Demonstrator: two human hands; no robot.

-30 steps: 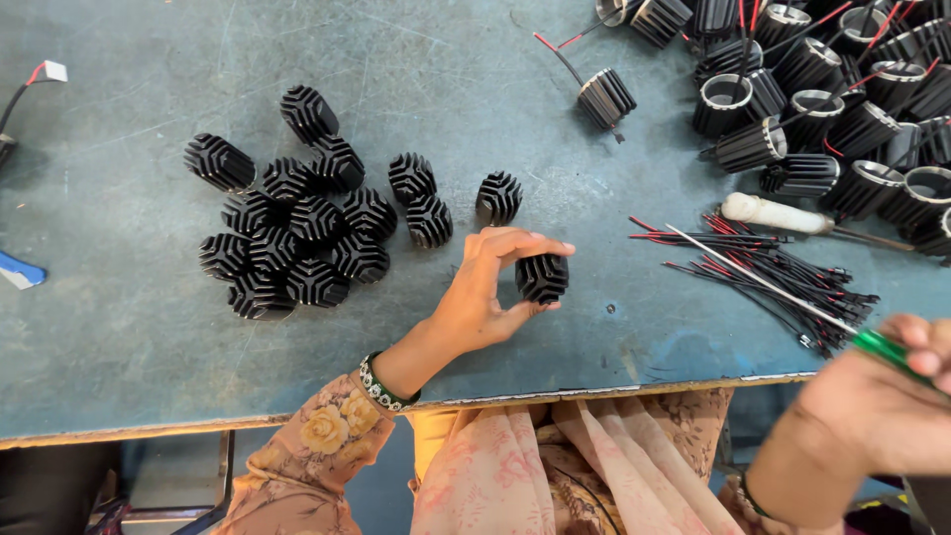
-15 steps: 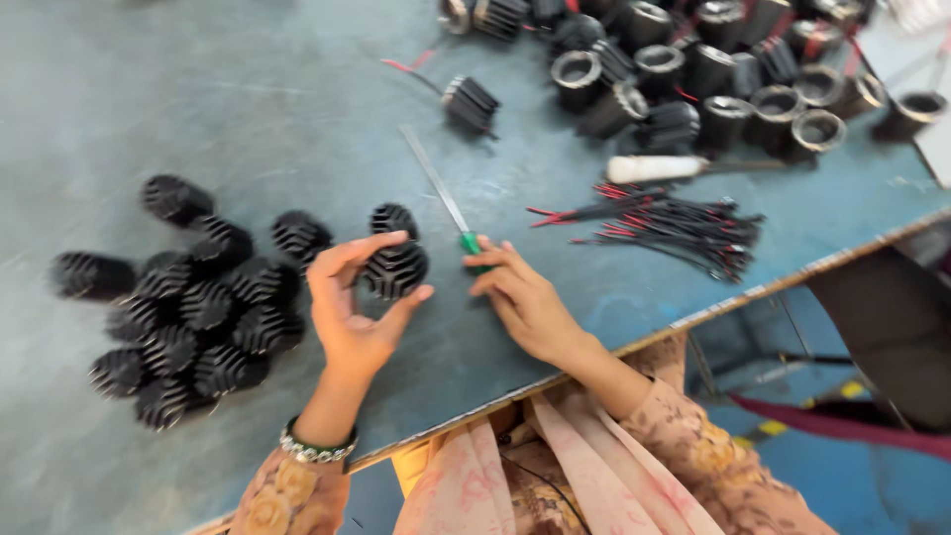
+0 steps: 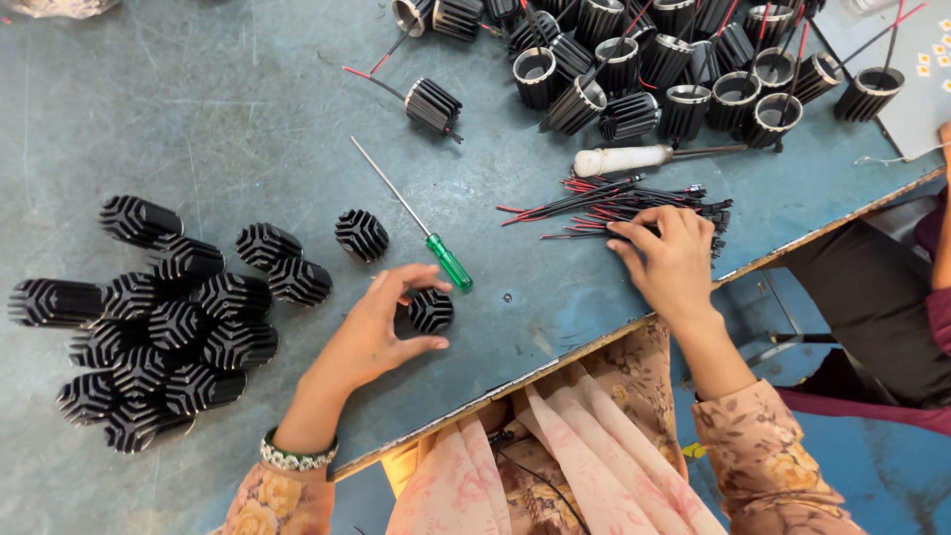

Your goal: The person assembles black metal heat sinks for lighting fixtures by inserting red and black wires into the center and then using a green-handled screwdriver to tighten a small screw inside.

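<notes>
Left hand [image 3: 371, 332] cups our stiff, ribbed black heat sink [image 3: 431, 310] by its sides, while right hand [image 3: 674, 260], at three o'clock, presses flat on limp wires [image 3: 614, 206].

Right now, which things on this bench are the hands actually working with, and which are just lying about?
In hand:
- finned black cylinder, gripped by the left hand
- bundle of red and black wires, under the right hand

Lying about:
- green-handled screwdriver
- white-handled tool
- pile of finned cylinders
</notes>
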